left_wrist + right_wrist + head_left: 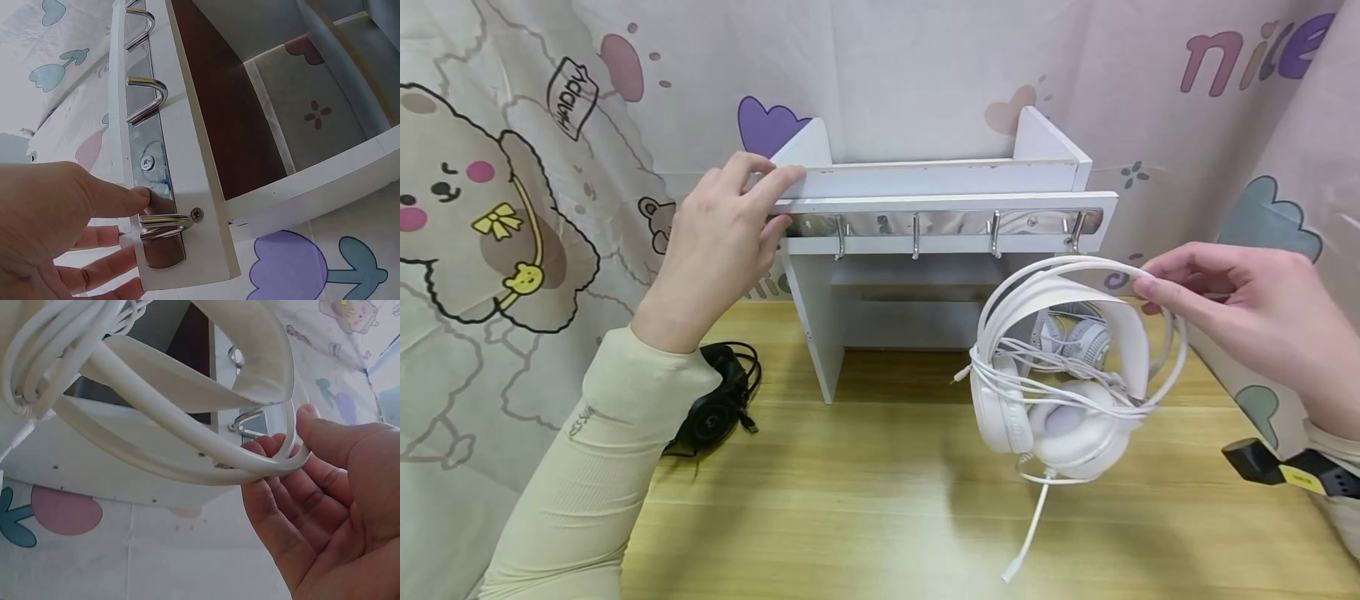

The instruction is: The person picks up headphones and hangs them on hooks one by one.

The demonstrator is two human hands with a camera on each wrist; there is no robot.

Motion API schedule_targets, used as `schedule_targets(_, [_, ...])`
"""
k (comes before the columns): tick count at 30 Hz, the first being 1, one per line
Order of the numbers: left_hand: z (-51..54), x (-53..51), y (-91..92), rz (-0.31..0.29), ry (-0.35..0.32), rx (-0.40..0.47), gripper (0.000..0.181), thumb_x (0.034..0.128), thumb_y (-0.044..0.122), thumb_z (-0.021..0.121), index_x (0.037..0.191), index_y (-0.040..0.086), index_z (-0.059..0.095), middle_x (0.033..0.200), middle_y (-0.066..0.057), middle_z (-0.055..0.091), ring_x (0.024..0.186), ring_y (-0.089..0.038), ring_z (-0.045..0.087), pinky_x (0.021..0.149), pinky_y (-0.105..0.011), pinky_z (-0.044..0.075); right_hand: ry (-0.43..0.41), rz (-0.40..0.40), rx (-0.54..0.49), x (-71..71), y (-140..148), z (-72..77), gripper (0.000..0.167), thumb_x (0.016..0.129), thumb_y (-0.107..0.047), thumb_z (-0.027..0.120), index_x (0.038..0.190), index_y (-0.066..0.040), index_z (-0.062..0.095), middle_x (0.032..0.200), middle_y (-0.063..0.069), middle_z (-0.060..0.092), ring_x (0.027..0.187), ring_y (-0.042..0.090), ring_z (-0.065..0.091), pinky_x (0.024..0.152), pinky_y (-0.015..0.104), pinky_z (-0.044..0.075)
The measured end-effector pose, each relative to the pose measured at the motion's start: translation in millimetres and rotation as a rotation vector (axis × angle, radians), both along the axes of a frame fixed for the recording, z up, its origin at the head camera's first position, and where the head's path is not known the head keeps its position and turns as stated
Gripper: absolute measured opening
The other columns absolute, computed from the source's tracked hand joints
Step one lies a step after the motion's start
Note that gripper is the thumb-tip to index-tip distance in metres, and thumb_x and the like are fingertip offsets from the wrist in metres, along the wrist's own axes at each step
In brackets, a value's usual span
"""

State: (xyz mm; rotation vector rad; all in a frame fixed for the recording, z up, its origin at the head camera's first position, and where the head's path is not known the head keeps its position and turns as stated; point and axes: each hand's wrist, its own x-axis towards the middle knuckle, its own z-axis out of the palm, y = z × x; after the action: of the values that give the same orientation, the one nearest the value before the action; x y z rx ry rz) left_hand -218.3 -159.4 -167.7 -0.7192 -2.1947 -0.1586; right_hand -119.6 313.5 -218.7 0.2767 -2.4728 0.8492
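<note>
At the far left of the frame, a pale curtain [445,367] printed with a bear hangs down to a wooden table [850,500]. A cream sleeve [617,433] rises from the lower left corner, and just beside it a black headset [711,421] lies on the table with its cable. Left of centre, the left hand [718,221] grips the left end of a hook rail [943,202], thumb on the metal strip in front and fingers at the board's edge. The rail runs across the front of a white shelf [816,325] in the upper middle, and four metal hooks [916,236] stick out from it. Right of centre hang the white headphones [1078,437], their cord wound round them and the microphone pointing down; the top of the headband is near the rightmost hook, though whether they touch I cannot tell. Through their loop shows another white pair [1090,342]. At the right, the right hand [1262,308] pinches the headband between thumb and fingers. A black and yellow strap [1292,473] circles that wrist.
</note>
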Motion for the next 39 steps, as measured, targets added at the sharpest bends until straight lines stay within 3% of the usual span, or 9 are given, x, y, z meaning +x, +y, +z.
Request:
schedule_targets(8, [-0.3, 0.3, 0.0, 0.0, 0.004, 0.002, 0.048, 0.0979, 0.001, 0.074, 0.143, 0.015, 0.065, 0.134, -0.021, 0.065, 0.094, -0.047, 0.063, 0.076, -0.059, 0.055, 0.007, -0.001, -0.021, -2.2, -11, 4.0, 0.006, 0.097, -0.026, 0.082, 0.101, -0.022, 0.081, 0.075, -0.023, 0.076, 0.064, -0.006, 0.069, 0.056, 0.018, 0.04])
schedule_targets(21, [-0.6, 1.4, 0.6, -0.004, 0.002, 0.004, 0.047, 0.0987, 0.0, 0.073, 0.143, 0.014, 0.065, 0.134, -0.022, 0.065, 0.096, -0.047, 0.063, 0.077, -0.059, 0.056, 0.029, -0.017, -0.055, -12.8, -28, 6.7, 0.011, 0.097, -0.032, 0.082, 0.103, -0.022, 0.082, 0.076, -0.026, 0.077, 0.065, -0.009, 0.07, 0.062, 0.014, 0.042])
schedule_targets(39, [0.4, 1.3, 1.8, 0.008, -0.004, 0.008, 0.047, 0.0988, 0.001, 0.072, 0.143, 0.015, 0.065, 0.133, -0.022, 0.065, 0.094, -0.046, 0.063, 0.076, -0.059, 0.056, 0.057, -0.066, -0.039, -22.8, -35, 1.0, 0.014, 0.096, -0.028, 0.083, 0.105, -0.017, 0.083, 0.071, -0.041, 0.066, 0.064, -0.014, 0.064, 0.055, 0.016, 0.039])
